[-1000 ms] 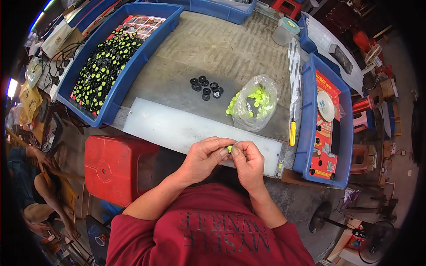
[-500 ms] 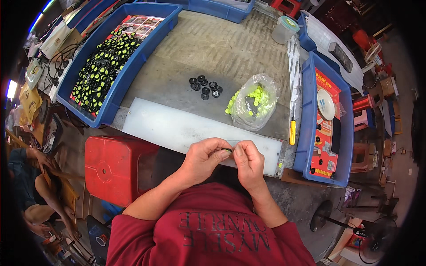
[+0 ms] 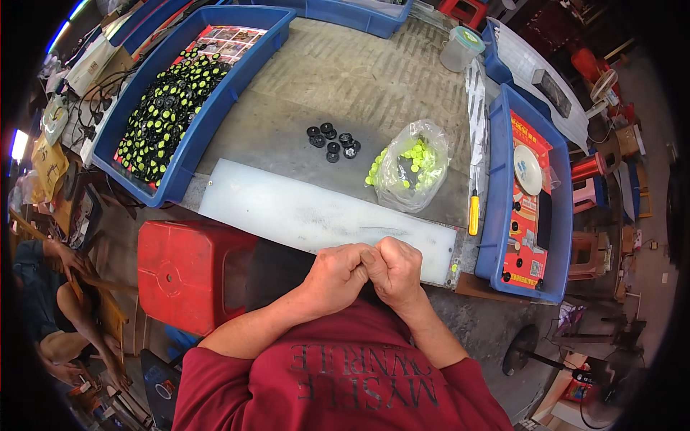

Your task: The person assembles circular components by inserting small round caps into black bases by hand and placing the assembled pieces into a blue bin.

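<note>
My left hand point(image 3: 336, 274) and my right hand point(image 3: 397, 270) are closed and pressed together, thumbs meeting, over the near edge of a long white board point(image 3: 287, 214). Between them the fingers hide what they hold; half a second ago a small black disc with a yellow-green spot showed at my left fingertips. Beyond the board lies a small group of black discs point(image 3: 332, 146). To their right, a clear plastic bag point(image 3: 433, 188) holds several yellow-green caps point(image 3: 419, 153), some spilling out at its left.
A blue tray point(image 3: 188, 152) full of black discs with yellow-green centres stands left. Another blue tray point(image 3: 494, 215) at right holds a white dish point(image 3: 528, 170) and some black discs. A yellow-handled screwdriver point(image 3: 474, 214) lies beside it. A red stool point(image 3: 180, 276) stands left; a person point(image 3: 54, 287) sits beyond.
Both hands have drawn slightly toward me and curled inward, with the fingers folding together. The black disc seen at the left fingertips is now covered.
</note>
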`<move>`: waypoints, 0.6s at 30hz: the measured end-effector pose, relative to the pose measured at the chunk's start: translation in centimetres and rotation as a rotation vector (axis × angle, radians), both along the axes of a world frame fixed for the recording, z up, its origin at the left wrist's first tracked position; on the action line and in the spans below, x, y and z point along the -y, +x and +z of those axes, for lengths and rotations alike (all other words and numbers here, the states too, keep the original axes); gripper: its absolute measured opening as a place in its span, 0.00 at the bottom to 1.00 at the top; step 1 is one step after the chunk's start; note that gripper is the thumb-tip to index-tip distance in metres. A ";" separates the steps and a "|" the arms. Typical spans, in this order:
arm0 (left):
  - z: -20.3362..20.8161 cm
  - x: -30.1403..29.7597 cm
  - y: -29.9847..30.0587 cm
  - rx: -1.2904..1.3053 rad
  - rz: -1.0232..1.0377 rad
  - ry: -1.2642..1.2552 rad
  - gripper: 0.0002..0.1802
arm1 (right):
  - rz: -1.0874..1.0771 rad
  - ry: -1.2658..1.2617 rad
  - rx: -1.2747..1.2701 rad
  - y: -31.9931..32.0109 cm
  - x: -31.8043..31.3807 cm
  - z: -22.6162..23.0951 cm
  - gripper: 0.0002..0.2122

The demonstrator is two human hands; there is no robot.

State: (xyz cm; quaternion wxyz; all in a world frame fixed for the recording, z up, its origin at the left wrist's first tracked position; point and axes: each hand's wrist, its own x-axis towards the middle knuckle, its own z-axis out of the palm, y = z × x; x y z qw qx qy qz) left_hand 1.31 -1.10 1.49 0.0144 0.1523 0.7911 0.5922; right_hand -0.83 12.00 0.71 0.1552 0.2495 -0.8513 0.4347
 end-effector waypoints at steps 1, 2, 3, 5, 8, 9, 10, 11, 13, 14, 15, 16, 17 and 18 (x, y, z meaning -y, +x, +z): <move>0.0 0.0 0.0 0.009 0.007 0.009 0.04 | -0.001 -0.003 -0.005 0.0 0.0 0.0 0.18; -0.1 -0.1 0.0 0.010 0.007 0.010 0.04 | -0.001 -0.002 -0.005 0.0 0.0 0.0 0.18; -0.1 -0.1 0.0 0.003 0.017 0.022 0.03 | 0.002 -0.020 -0.005 0.0 0.1 0.0 0.18; 0.0 -0.2 0.0 -0.003 0.028 0.035 0.03 | 0.006 -0.038 -0.004 -0.1 0.1 0.1 0.18; 0.2 -0.2 -0.1 0.043 0.035 0.027 0.02 | 0.016 -0.038 0.001 -0.2 0.1 -0.1 0.17; 0.2 -0.2 -0.1 0.044 0.042 0.046 0.01 | 0.012 -0.047 0.002 -0.2 0.2 0.0 0.17; 0.3 -0.3 -0.1 0.044 0.049 0.065 0.01 | 0.009 -0.056 0.003 -0.2 0.2 0.0 0.17; 0.3 -0.3 -0.1 0.044 0.049 0.065 0.01 | 0.008 -0.056 0.003 -0.2 0.2 0.1 0.17; 0.1 -0.2 0.0 0.066 0.043 0.068 0.01 | 0.016 -0.056 0.014 -0.3 0.2 0.2 0.16; 0.1 -0.3 -0.1 0.067 0.042 0.068 0.01 | 0.015 -0.056 0.015 -0.3 0.2 0.2 0.16; 0.0 -0.3 0.0 0.087 0.041 0.096 0.02 | 0.015 -0.055 0.016 -0.3 0.2 0.2 0.16; 0.0 -0.3 0.0 0.107 0.039 0.124 0.02 | 0.016 -0.054 0.018 -0.3 0.2 0.3 0.16; 0.0 -0.3 0.0 0.108 0.038 0.123 0.02 | 0.015 -0.054 0.019 -0.3 0.2 0.3 0.16; -0.1 -0.4 -0.1 0.100 0.053 0.100 0.02 | 0.006 -0.072 0.032 -0.4 0.2 0.3 0.15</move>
